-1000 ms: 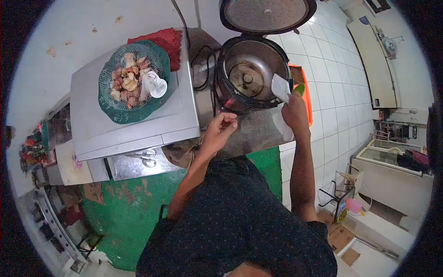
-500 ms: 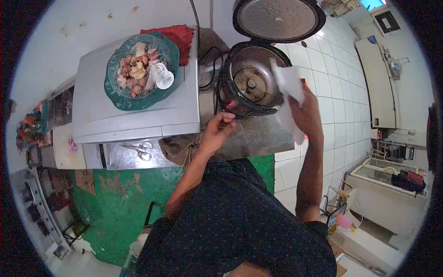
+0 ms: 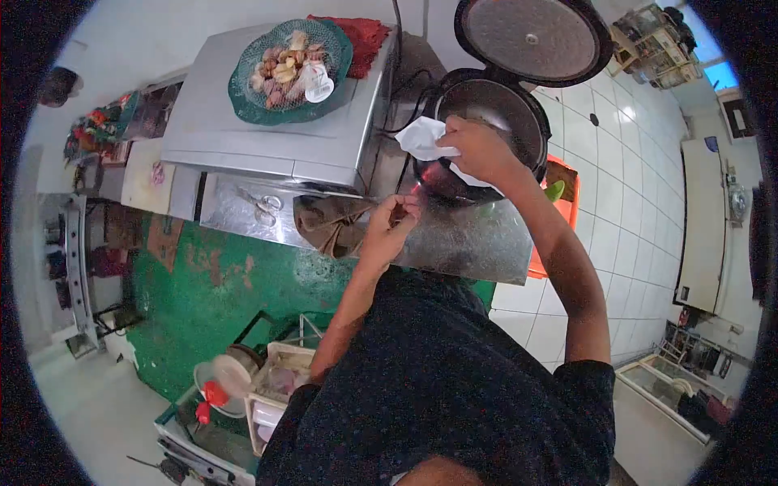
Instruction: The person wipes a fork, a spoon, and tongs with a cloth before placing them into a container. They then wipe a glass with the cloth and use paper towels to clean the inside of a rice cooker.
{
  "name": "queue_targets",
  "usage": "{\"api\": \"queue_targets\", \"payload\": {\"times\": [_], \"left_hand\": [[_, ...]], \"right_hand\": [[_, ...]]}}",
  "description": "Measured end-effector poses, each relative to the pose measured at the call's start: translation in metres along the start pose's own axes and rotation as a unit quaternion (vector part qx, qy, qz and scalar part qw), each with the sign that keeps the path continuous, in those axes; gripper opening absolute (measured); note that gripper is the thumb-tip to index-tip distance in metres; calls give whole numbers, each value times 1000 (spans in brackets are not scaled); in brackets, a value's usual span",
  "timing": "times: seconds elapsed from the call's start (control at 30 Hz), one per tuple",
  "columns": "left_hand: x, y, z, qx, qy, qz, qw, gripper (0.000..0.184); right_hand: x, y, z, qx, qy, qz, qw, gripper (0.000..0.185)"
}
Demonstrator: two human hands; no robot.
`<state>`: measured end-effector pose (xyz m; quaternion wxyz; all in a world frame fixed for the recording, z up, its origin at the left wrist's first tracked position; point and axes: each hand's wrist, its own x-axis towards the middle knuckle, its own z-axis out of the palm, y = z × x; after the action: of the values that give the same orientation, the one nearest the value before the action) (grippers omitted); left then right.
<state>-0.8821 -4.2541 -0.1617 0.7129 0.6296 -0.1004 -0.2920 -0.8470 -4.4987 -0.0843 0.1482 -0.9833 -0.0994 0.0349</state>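
A rice cooker (image 3: 535, 121) stands with its round lid (image 3: 531, 40) swung up. My right hand (image 3: 478, 150) is closed on a crumpled white cloth (image 3: 423, 139) over the cooker's near left rim. More of the cloth hangs below that hand, and the arm covers part of the cooker's inside. My left hand (image 3: 393, 223) is by the cooker's front, fingers curled toward the thumb; whatever is between them cannot be made out. A red glow shows on the cooker's front near its fingertips. Beneath the cooker is a metal counter (image 3: 470, 243).
Left of the cooker, a silver appliance (image 3: 243, 134) carries a green dish (image 3: 251, 113) of garlic and shallots and a red cloth (image 3: 365, 44). Scissors (image 3: 263, 211) and a brown cloth (image 3: 328, 227) lie in front. An orange crate (image 3: 574, 194) sits behind the counter on the right.
My right hand has moved left with the white cloth, from the cooker's right side across to its left rim. My left hand stays by the front. The view has shifted, showing the orange crate more.
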Motion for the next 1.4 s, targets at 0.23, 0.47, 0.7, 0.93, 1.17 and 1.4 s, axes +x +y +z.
{"api": "queue_targets", "payload": {"times": [0.23, 0.47, 0.7, 0.93, 1.17, 1.4], "left_hand": [[-5, 8, 24, -5, 39, 26, 999, 22], [15, 25, 17, 1, 100, 90, 991, 21], [32, 62, 34, -14, 98, 198, 975, 53], [23, 44, 54, -62, -84, 111, 988, 54], [-14, 25, 93, 128, 46, 76, 988, 19], [-19, 21, 107, 321, 1, 135, 937, 24]], "right_hand": [[2, -4, 13, -121, 21, -58, 991, 20], [-6, 0, 3, -93, 23, -83, 992, 19], [-45, 17, -64, 410, -53, 86, 906, 59], [-110, -15, -35, 595, -17, 90, 798, 48], [-149, -45, 27, 615, 163, 260, 726, 25], [-171, -61, 55, 669, 215, 315, 637, 21]]}}
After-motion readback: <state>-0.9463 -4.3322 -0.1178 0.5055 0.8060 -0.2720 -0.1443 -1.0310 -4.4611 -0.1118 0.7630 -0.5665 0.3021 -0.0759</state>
